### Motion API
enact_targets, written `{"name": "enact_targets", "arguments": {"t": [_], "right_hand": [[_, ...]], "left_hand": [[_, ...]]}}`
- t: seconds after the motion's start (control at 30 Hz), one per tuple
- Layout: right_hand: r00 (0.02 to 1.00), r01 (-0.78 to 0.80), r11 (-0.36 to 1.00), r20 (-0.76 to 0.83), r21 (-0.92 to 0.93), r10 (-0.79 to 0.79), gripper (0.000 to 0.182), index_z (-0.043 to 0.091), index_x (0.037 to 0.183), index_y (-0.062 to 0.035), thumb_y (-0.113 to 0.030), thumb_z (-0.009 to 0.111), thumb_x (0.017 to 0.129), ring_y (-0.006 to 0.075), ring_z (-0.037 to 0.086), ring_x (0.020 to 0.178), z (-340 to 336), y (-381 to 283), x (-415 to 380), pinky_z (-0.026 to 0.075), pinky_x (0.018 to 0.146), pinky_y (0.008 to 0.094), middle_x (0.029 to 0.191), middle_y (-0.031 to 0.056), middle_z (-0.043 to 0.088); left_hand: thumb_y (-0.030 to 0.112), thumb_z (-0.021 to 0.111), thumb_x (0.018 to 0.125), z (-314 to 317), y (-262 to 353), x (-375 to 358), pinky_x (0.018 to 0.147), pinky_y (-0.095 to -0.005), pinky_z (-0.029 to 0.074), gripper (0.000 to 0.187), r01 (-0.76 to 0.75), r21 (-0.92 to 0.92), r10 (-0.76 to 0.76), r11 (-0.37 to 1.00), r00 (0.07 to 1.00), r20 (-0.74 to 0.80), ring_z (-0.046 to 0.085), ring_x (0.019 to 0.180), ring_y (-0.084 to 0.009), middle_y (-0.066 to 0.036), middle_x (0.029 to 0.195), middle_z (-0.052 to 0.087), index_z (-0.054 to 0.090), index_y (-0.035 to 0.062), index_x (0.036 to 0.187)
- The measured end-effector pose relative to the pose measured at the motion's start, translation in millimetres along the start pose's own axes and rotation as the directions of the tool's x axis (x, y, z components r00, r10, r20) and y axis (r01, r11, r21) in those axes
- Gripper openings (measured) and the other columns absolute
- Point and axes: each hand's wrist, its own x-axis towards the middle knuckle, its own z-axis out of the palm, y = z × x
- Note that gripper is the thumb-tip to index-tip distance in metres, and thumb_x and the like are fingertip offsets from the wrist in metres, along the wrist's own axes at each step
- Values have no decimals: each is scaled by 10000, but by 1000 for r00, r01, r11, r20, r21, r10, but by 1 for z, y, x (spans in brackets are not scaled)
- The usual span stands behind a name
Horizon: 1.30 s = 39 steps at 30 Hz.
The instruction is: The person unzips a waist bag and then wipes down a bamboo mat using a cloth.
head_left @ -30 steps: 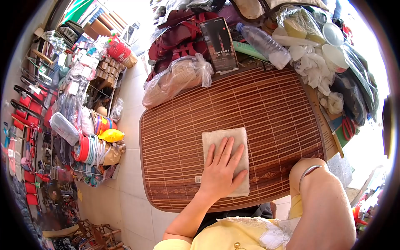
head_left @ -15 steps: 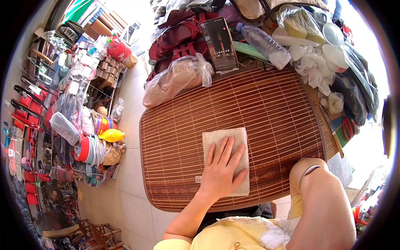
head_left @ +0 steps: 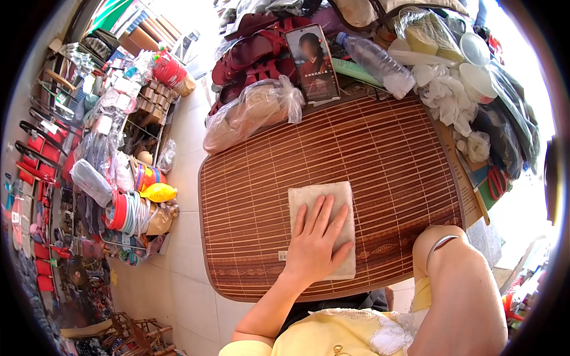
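Note:
My left hand (head_left: 316, 237) lies flat, palm down and fingers slightly spread, on a folded beige cloth (head_left: 300, 199). That cloth rests on a brown slatted bamboo mat (head_left: 255, 196), near the edge closest to me. My right arm is bent, its elbow at the mat's right front corner and a silver bangle (head_left: 439, 244) around it. The forearm comes back toward the camera, and my right hand is out of view. Beyond the mat a phone (head_left: 317, 88) stands tilted, its lit screen showing a person in dark clothing with text below.
Dark red sandals (head_left: 252, 50) and a plastic-bagged pair (head_left: 252, 113) sit left of the phone. A clear plastic bottle (head_left: 377, 62) lies to its right. Crumpled white bags (head_left: 448, 98) and red-handled scissors (head_left: 496, 181) are at the right. Crowded goods (head_left: 107, 148) fill the left side.
The picture on the phone screen has switched from a view of legs to a person's upper body. My left hand, the cloth and my right arm stay where they were.

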Motion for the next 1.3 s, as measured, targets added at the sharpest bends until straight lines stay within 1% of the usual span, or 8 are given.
{"name": "enact_targets", "arguments": {"t": [0.57, 0.67, 0.8, 1.0, 1.07, 1.13, 1.2, 1.3], "right_hand": [[1000, 2, 1000, 18, -6, -2, 752, 613, 1191, 11, -422, 814, 610, 207, 559, 1009, -3, 8, 2, 478, 843, 291, 1140, 94, 595], [1000, 3, 1000, 19, -2, -3, 755, 613, 1191, 11, -423, 815, 608, 207, 559, 1009, -5, 11, -4, 478, 843, 291, 1141, 95, 595], [999, 19, 1000, 27, -16, -18, 759, 612, 1193, 12, -424, 816, 606, 207, 558, 1010, -6, 13, -3, 478, 844, 291, 1142, 95, 595], [998, 46, 998, 33, -37, -45, 764, 612, 1195, 13, -426, 818, 604, 207, 558, 1012, -5, 4, -2, 478, 844, 290, 1144, 95, 594], [998, 51, 998, 34, -40, -49, 766, 611, 1195, 13, -426, 819, 603, 207, 558, 1013, -12, 18, -4, 478, 844, 290, 1145, 95, 594], [998, 51, 998, 35, -40, -50, 768, 611, 1196, 13, -427, 820, 602, 207, 558, 1013, -10, 13, -4, 478, 844, 290, 1145, 95, 594], [998, 52, 998, 36, -41, -51, 770, 611, 1196, 13, -427, 820, 601, 208, 557, 1014, -3, 1, -1, 478, 845, 290, 1146, 95, 594], [998, 47, 998, 40, -44, -45, 773, 611, 1197, 14, -428, 821, 599, 208, 557, 1014, -7, 6, -4, 478, 845, 289, 1147, 96, 594]], "left_hand": [[389, 657, 867, -4, -7, 2, 1176, -544, 219, 683, -9, -28, 9, 1000, 1000, 4, 345, 1430, -369, -213, 1525, 389, 469, 105, 1459], [367, 625, 882, -15, -41, 7, 1193, -544, 183, 684, 98, 73, -101, 992, 994, 40, 310, 1448, -376, -221, 1540, 363, 431, 109, 1486], [348, 585, 913, -25, -100, 11, 1198, -533, 174, 663, 249, 142, -246, 958, 969, -39, 294, 1453, -381, -217, 1553, 342, 405, 98, 1500], [363, 539, 945, -15, -120, 38, 1191, -548, 178, 661, 303, 234, -296, 924, 953, -67, 243, 1472, -379, -209, 1581, 283, 356, 88, 1517], [380, 535, 943, -4, -98, 52, 1184, -572, 174, 668, 142, 309, -147, 941, 989, -6, 244, 1470, -383, -209, 1574, 291, 355, 82, 1513], [397, 566, 914, 10, -58, 64, 1176, -589, 177, 709, -9, 253, 2, 967, 1000, 29, 254, 1468, -374, -203, 1556, 319, 352, 83, 1513], [409, 614, 869, 26, -14, 66, 1172, -588, 187, 768, -192, 153, 181, 969, 980, 81, 257, 1466, -358, -191, 1539, 346, 352, 86, 1515], [419, 657, 821, 40, 47, 57, 1181, -560, 178, 793, -364, -87, 373, 927, 919, 125, 256, 1470, -325, -161, 1541, 356, 390, 90, 1491]]}}
